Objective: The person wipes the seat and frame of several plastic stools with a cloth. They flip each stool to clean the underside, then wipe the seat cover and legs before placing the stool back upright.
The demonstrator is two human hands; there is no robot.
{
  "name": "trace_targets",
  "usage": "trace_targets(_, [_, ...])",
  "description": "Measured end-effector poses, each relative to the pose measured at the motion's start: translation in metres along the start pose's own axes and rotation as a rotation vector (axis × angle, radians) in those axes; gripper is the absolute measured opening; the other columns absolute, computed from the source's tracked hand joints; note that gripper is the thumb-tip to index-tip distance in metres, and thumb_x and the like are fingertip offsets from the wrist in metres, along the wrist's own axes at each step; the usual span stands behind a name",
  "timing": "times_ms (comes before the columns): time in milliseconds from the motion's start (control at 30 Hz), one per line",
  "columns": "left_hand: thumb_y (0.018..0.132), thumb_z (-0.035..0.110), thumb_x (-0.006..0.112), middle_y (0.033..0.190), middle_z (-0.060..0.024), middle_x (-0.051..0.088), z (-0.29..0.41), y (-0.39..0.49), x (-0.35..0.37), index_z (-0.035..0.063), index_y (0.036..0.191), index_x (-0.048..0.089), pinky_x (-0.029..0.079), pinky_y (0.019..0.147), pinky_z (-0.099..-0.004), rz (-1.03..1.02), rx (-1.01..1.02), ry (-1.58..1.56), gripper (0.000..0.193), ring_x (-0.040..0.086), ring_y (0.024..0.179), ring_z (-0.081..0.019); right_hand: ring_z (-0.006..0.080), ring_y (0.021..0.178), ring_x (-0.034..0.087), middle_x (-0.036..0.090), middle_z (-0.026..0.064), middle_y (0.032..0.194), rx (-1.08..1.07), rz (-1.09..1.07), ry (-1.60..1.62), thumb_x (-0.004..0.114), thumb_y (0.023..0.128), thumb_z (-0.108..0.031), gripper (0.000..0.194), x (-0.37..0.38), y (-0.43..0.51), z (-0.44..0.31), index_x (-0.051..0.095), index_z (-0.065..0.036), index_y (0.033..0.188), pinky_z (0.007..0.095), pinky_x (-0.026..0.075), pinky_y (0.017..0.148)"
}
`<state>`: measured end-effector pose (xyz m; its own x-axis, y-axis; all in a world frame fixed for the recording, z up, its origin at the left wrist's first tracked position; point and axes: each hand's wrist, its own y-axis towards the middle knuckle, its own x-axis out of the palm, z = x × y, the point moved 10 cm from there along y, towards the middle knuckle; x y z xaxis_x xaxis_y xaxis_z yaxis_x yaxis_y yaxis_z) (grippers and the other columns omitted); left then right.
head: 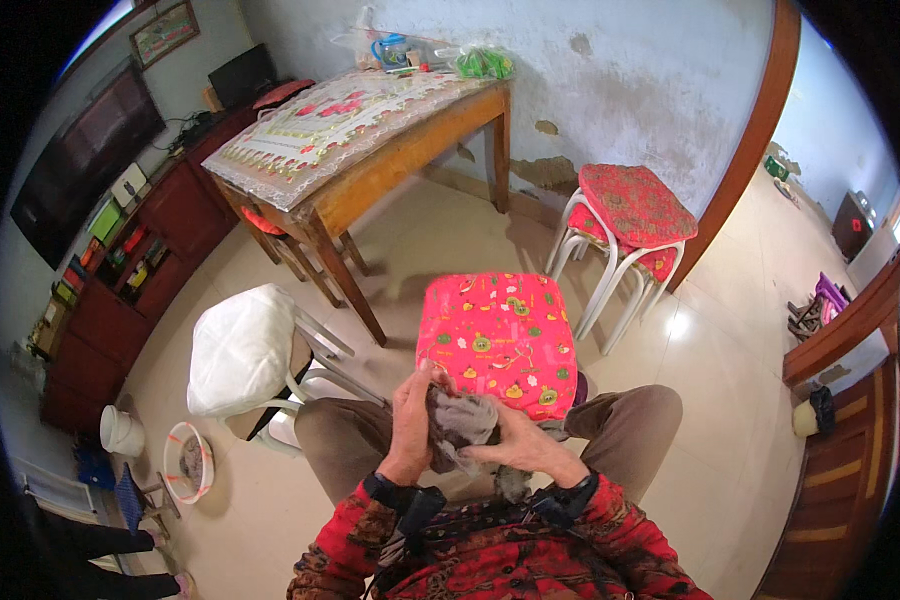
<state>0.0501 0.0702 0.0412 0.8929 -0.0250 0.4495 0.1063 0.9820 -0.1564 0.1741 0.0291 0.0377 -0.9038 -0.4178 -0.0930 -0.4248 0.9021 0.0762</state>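
Between my two hands, above my lap, is a bundle of grey fluffy fibre (461,420), pale on top and darker below. My left hand (412,424) grips its left side with the thumb upward. On the opposite side my right hand (529,442) curls around it, thumb toward the middle. Just beyond the bundle stands a stool with a pink printed cushion cover (499,337), its near edge at my knees. A smaller grey tuft (511,484) hangs against my front. The undersides of the fingers are partly hidden by the fibre.
At my left a stool carries a white cushion (244,349). A round basket (189,463) with grey-brown material and a white bucket (121,431) stand on the floor. Stacked red-topped stools (637,206) and a cloth-covered wooden table (412,172) are ahead. Another person's legs (112,559) show lower left.
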Motion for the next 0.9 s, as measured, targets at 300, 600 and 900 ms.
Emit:
trace_targets(300, [0.106, 0.048, 0.036, 0.148, -0.0061, 0.046, -0.083, -0.040, -0.028, 0.0072, 0.152, 0.032, 0.032, 0.115, -0.0365, -0.169, -0.350, -0.162, 0.061, 0.047, 0.132, -0.0217, 0.0115, 0.113, 0.057, 0.065, 0.0043, 0.123, -0.061, 0.117, 0.263, 0.063, 0.082, 0.006, 0.049, -0.005, 0.008, 0.001, 0.057, 0.000, 0.130, 0.0303, 0.045, 0.101])
trace_targets(600, [0.107, 0.053, 0.022, 0.127, -0.0087, 0.060, -0.128, -0.050, -0.079, 0.0020, 0.146, 0.039, 0.035, 0.111, -0.0388, -0.448, -0.430, 0.432, 0.066, 0.056, 0.118, -0.0242, 0.0122, 0.116, 0.058, 0.065, 0.0048, 0.125, -0.062, 0.396, 0.234, 0.067, 0.083, 0.005, 0.049, -0.050, 0.016, -0.014, 0.056, -0.001, 0.131, 0.0304, 0.047, 0.100])
trace_targets(900, [0.102, 0.048, 0.046, 0.139, -0.0074, 0.053, -0.124, -0.035, -0.063, 0.0118, 0.135, 0.053, 0.036, 0.114, -0.0395, -0.403, -0.572, -0.913, 0.050, 0.048, 0.129, -0.0215, 0.0420, 0.112, 0.058, 0.051, 0.0167, 0.133, -0.095, -0.099, -0.626, 0.068, 0.072, -0.002, 0.069, 0.035, 0.014, -0.038, 0.048, -0.011, 0.137, 0.0451, 0.052, 0.092])
